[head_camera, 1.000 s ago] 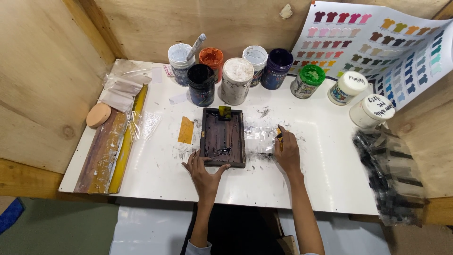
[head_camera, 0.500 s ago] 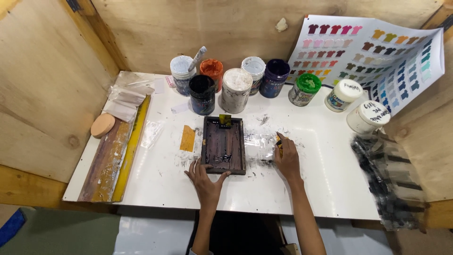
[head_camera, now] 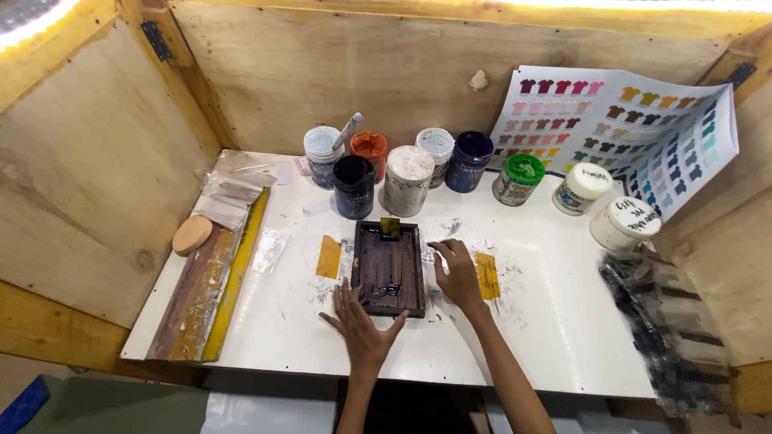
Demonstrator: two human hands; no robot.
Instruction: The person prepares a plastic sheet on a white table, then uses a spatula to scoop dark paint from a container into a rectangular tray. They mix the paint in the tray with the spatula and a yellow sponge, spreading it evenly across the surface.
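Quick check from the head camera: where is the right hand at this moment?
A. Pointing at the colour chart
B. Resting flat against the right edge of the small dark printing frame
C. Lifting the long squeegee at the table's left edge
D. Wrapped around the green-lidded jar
B: the right hand lies flat beside the right edge of the dark printing frame, while the left hand presses at the frame's near edge.

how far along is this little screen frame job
Done: the small dark rectangular frame lies flat on the white table, with dark ink pooled near its front edge. In hand: the left hand steadies the frame's front edge, the right hand presses beside its right side. Left: the long wooden squeegee lies untouched at the table's left.
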